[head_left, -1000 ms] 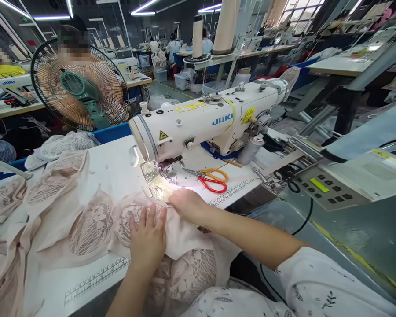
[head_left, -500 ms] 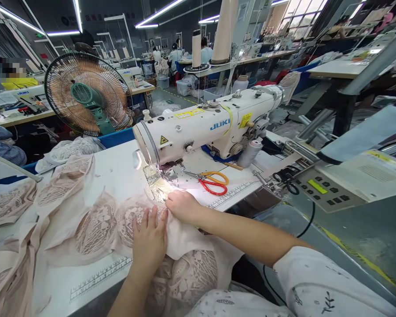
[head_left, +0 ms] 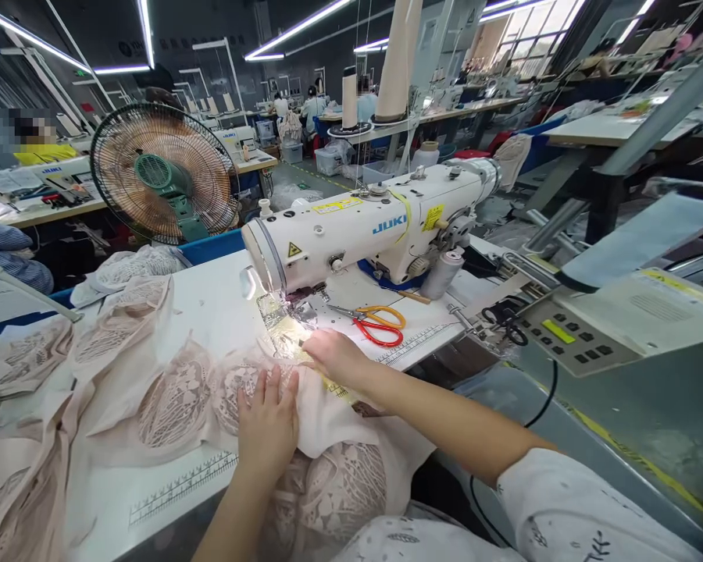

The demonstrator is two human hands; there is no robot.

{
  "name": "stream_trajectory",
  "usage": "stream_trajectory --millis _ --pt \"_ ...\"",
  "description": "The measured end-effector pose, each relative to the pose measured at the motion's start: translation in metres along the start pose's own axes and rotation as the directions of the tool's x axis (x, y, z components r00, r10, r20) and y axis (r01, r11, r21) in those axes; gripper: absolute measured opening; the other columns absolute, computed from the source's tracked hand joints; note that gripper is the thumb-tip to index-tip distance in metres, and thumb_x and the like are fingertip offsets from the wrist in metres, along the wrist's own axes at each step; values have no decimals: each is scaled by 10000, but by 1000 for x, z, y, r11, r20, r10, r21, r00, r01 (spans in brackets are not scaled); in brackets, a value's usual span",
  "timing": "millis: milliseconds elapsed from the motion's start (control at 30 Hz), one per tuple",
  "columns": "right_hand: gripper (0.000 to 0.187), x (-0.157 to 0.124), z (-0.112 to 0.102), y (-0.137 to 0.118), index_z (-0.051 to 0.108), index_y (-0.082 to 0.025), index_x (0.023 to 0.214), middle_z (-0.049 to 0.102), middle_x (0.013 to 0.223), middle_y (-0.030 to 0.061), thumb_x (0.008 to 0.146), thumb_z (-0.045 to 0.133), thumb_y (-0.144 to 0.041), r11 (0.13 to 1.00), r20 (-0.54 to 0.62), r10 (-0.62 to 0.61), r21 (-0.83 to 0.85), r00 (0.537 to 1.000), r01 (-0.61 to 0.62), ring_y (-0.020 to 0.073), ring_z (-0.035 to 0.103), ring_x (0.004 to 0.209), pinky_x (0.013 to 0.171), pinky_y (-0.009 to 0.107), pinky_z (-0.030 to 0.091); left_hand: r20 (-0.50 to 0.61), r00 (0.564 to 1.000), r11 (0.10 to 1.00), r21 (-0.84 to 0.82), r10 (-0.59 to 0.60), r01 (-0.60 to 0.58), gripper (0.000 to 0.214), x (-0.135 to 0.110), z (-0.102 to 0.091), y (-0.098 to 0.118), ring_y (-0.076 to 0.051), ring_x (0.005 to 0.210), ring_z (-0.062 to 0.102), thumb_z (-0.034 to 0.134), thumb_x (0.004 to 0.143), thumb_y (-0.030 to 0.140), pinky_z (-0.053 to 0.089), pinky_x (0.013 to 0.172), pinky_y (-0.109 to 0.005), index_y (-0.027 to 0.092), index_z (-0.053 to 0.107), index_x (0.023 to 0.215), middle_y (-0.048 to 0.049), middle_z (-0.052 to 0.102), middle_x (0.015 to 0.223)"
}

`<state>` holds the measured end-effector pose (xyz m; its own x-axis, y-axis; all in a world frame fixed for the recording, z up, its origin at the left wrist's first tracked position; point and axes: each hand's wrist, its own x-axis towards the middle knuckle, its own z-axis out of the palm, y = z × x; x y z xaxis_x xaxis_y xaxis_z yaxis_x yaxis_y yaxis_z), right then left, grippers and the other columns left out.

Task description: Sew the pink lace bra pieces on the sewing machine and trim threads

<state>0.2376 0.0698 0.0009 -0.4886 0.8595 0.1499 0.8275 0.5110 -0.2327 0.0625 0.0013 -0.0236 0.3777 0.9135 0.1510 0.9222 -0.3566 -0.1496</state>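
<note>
My left hand (head_left: 268,425) lies flat, fingers stretched, on a pale pink lace bra (head_left: 179,394) spread over the machine table. Part of that bra hangs over the front edge toward my lap. Close to the needle area of a white sewing machine (head_left: 351,234), my right hand (head_left: 335,357) is closed, fingers pinched together. A small dark tip shows at its fingertips; I cannot make out what it is. Beneath the right hand, the shiny metal plate (head_left: 278,320) is lit by the machine lamp. Scissors (head_left: 378,326) with red and orange handles lie just behind that hand.
More lace bras (head_left: 117,328) are piled on the left of the table. A grey thread cone (head_left: 444,273) stands by the machine's base. A control panel (head_left: 568,336) juts out at the right, and a large fan (head_left: 164,176) stands behind the table.
My right hand has shifted slightly right, away from the fabric edge, and more of the metal plate and yellow markings shows beneath it. My left hand stays on the bra.
</note>
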Motion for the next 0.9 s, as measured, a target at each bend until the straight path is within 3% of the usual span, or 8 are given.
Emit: stream_trajectory --millis 100,233,300,633,900 --pt "230 -2 -2 2 569 -152 1107 637 984 79 890 563 -226 999 -18 -7 39 1000 8 183 548 875 739 273 372 -29 999 1000 -6 14 -14 474 0 2 -2 -373 1273 437 367 891 175 350 957 -667 241 491 1344 -140 485 1393" --pt "125 0 1 -6 633 -152 911 650 876 60 882 511 -158 999 3 0 50 1000 0 171 558 807 686 265 352 -61 998 999 -26 19 -21 479 -1 7 -3 -369 1265 447 366 892 178 346 959 -668 253 483 1350 -139 497 1384" --pt "160 2 2 -10 642 -154 848 644 838 61 890 490 -183 999 9 17 40 1000 -18 173 553 770 658 272 336 -66 998 999 -39 13 -15 481 -2 8 -3 -366 1270 440 370 890 178 339 967 -669 256 481 1351 -136 490 1391" --pt "198 12 10 -16 651 -170 871 631 866 72 891 465 -234 999 51 46 -17 998 -45 183 540 769 597 281 298 -69 998 999 -37 16 -19 478 0 7 -2 -366 1266 444 355 887 172 337 969 -672 242 501 1337 -140 500 1381" --pt "142 -3 1 -13 636 -144 816 626 818 75 839 496 -140 999 129 10 -41 992 -5 184 530 720 575 290 291 -47 999 999 -39 4 -5 482 0 7 -1 -374 1265 441 364 889 179 331 964 -680 254 484 1350 -139 489 1390"
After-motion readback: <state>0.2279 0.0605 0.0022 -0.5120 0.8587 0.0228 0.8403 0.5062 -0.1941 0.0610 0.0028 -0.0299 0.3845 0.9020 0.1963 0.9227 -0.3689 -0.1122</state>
